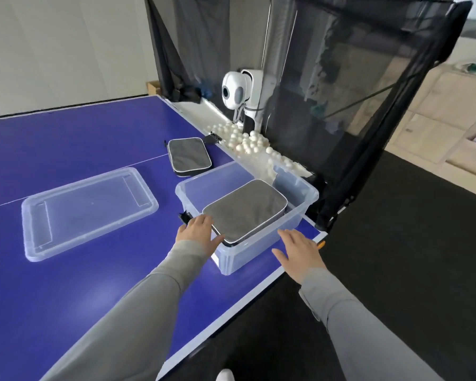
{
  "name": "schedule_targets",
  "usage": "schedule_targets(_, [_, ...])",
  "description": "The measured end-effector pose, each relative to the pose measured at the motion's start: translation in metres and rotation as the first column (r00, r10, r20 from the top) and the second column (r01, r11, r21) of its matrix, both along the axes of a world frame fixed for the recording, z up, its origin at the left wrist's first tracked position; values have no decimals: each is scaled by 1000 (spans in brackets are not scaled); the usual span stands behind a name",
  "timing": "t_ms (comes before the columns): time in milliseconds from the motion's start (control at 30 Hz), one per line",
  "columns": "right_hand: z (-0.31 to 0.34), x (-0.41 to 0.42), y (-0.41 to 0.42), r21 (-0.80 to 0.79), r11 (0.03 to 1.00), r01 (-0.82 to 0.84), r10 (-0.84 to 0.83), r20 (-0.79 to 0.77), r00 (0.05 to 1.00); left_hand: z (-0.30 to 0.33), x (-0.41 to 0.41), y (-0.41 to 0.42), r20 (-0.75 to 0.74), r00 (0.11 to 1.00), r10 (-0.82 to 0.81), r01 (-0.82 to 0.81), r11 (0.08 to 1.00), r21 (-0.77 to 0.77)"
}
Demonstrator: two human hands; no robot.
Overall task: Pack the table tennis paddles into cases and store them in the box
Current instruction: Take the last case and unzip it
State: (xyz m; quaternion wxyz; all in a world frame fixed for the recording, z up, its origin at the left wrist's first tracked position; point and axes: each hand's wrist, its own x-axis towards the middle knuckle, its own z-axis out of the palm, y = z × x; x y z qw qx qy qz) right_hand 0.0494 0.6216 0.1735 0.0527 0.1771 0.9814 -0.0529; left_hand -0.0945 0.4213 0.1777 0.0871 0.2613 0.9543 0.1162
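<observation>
The bench is blue with thin white lines. Both cases are grey with pale piping. The box and lid are clear, the balls white.

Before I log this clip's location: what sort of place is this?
Probably an indoor table tennis practice room: a blue table with a white centre line, a ball machine backed by a black catch net, and loose white balls in its tray.

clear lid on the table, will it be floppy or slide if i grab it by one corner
The clear lid looks thin, so it probably flexes slightly. Lying flat on the smooth blue table, it may slide before lifting. Likely light.
</observation>
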Motion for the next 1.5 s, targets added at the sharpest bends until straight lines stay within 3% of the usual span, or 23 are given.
schedule_targets(200, [10, -91, 39, 39, 993, -110, 112, -57, 992, 2, -76, 20, -18, 993, 119, -119, 993, 5])
schedule_targets(567, [12, -237, 84, 39, 939, -342, 342, -17, 939, -12, -162, 39, -11, 922, 387, -387, 922, 12])
schedule_targets(833, [-1, -344, 124, -10, 862, -507, 506, -54, 861, -33, -194, 66, 35, 775, 631, -631, 776, -9])
schedule_targets(933, [-8, -379, 135, -31, 837, -547, 545, -55, 837, -46, -192, 70, 79, 682, 727, -730, 683, 13])
schedule_targets(1133, [-27, -434, 142, -96, 821, -563, 565, 2, 825, -59, -182, 71, 169, 562, 810, -823, 526, 215])
schedule_targets(1500, [-79, -533, 119, -206, 905, -372, 386, 28, 922, -65, -185, 68, 188, 556, 810, -823, 503, 266])
